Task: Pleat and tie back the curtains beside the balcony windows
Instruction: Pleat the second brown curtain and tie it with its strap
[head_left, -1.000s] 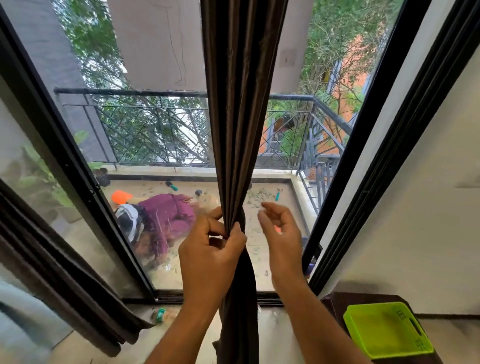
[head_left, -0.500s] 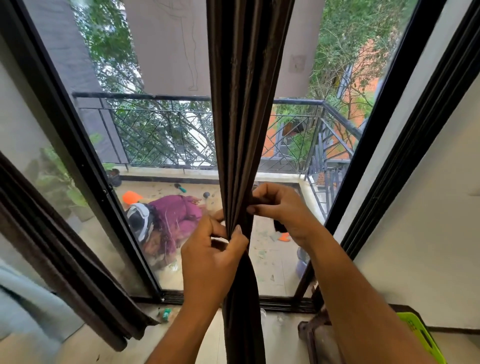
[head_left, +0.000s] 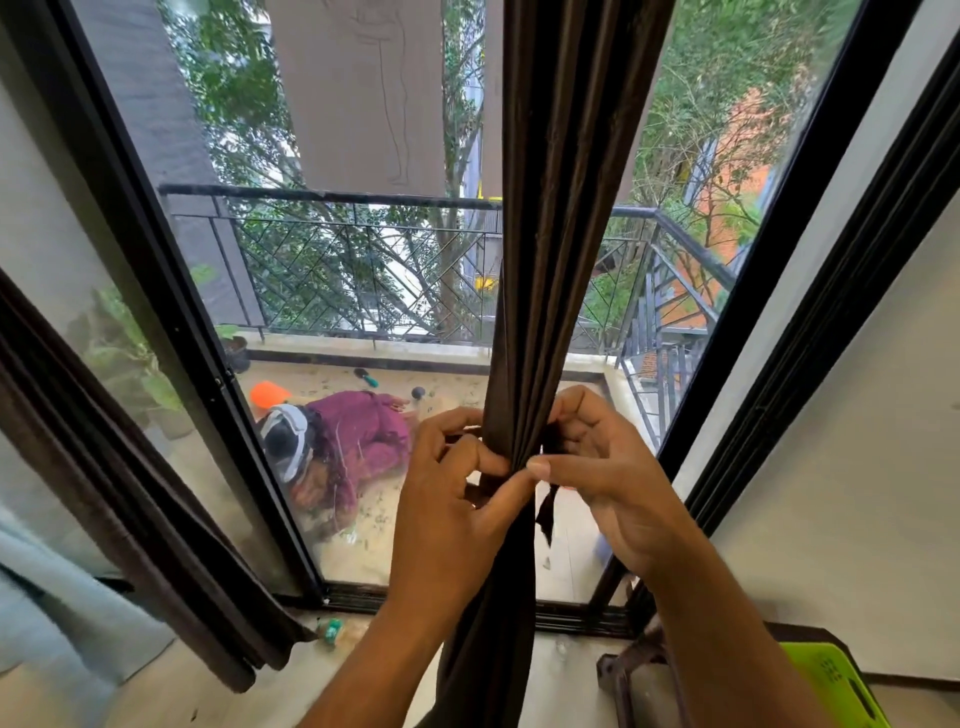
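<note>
Dark curtain (head_left: 545, 260) hangs gathered mid-window. Our left hand (head_left: 457, 499) pinches the pleats; right hand (head_left: 597, 467) grips pinched on the tie strip (head_left: 546, 506) just beside them. We judge: keep folds bunched, draw strip snug around before knotting.

both raised side by side: left hand (head_left: 457, 499) pinched shut on curtain (head_left: 561, 260), right hand (head_left: 602, 467) pinching its other edge.
</note>
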